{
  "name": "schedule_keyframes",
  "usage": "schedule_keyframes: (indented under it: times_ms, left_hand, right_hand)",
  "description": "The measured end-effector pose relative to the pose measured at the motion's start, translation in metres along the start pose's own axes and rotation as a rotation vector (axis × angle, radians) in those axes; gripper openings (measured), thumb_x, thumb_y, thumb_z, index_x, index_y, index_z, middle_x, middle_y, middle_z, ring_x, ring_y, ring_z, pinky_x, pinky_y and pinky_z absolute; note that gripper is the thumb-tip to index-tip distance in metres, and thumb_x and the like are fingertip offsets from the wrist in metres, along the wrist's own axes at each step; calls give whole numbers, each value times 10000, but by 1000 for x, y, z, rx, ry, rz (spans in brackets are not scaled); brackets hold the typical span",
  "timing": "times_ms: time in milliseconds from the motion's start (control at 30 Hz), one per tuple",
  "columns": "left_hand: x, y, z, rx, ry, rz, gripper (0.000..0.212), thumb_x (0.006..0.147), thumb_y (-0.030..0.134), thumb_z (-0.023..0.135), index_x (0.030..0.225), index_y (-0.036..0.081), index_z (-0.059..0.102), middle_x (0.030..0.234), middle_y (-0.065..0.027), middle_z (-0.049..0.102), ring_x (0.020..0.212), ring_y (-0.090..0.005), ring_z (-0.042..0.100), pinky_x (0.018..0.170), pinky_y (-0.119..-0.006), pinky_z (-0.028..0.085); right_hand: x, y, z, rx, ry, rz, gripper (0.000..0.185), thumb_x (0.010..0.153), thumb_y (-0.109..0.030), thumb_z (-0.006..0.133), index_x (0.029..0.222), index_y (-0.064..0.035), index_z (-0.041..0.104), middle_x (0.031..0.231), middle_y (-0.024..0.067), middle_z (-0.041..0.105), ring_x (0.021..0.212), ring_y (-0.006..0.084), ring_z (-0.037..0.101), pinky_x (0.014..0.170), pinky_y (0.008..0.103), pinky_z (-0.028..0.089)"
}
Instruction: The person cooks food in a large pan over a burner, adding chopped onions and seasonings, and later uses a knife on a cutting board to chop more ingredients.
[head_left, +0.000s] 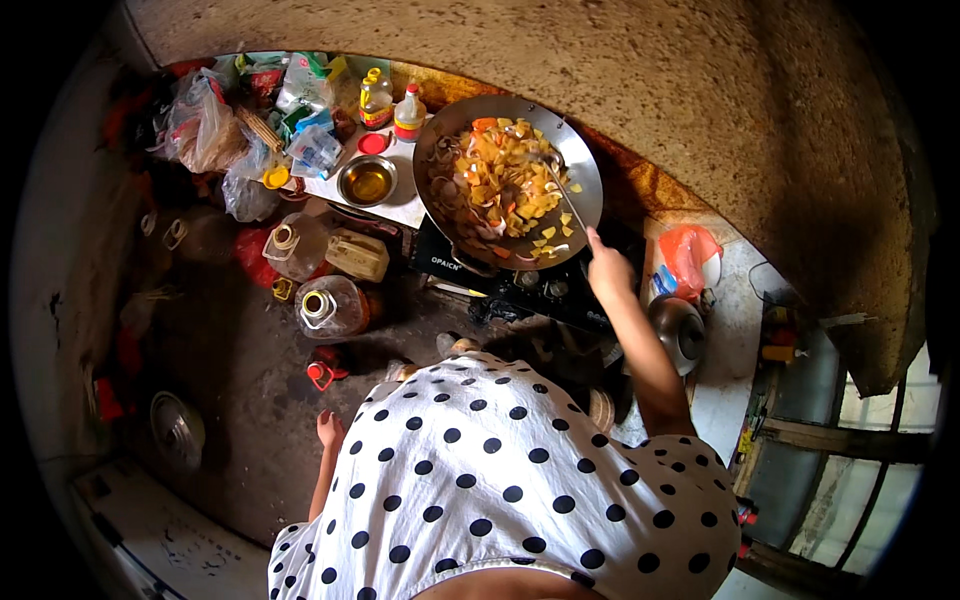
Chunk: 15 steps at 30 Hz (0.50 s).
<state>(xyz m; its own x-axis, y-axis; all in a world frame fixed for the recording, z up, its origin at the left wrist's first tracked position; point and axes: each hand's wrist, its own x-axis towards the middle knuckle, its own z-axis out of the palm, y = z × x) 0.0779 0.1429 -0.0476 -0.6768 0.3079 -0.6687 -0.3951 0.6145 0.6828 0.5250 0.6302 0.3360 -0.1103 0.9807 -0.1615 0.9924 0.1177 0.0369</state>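
My right hand (610, 270) grips the handle of a metal spatula or ladle (568, 196); its head is partly buried in food, so its shape is unclear. A large steel wok (583, 157) holds the sliced yellow vegetables (480, 169), with orange pieces and pale, onion-like strips among them. Under the wok is a black gas stove (442, 255). My left hand (330, 429) hangs low beside my white, black-dotted top, away from the stove. Its fingers look loosely curled and no object shows in them.
Left of the wok, a metal bowl of brownish-yellow liquid (367, 181) and sauce bottles (409, 112) stand on a white counter (405, 210). Plastic bags (206, 124) crowd its far end. Plastic jugs (330, 306) occupy the floor. A steel kettle (676, 334) stands right of my forearm.
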Motion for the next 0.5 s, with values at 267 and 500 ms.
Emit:
schedule_keyframes:
  times_ms: [267, 500]
  left_hand:
    - [38, -59, 16, -6, -221, 17, 413, 862, 254, 614, 1198, 23, 548, 1061, -75, 640, 807, -172, 637, 671, -297, 535]
    - [49, -58, 2, 231, -26, 51, 352, 836, 249, 606, 1096, 11, 622, 953, -92, 677, 812, -190, 648, 697, -327, 522]
  right_hand:
    - [-26, 30, 24, 126, -125, -164, 684, 747, 13, 526, 1389, -196, 416, 800, 243, 617, 722, 400, 615, 645, 471, 481]
    - [-114, 55, -153, -147, -166, -265, 556, 766, 26, 506, 1284, -172, 541, 821, 212, 630, 766, 388, 616, 697, 458, 485]
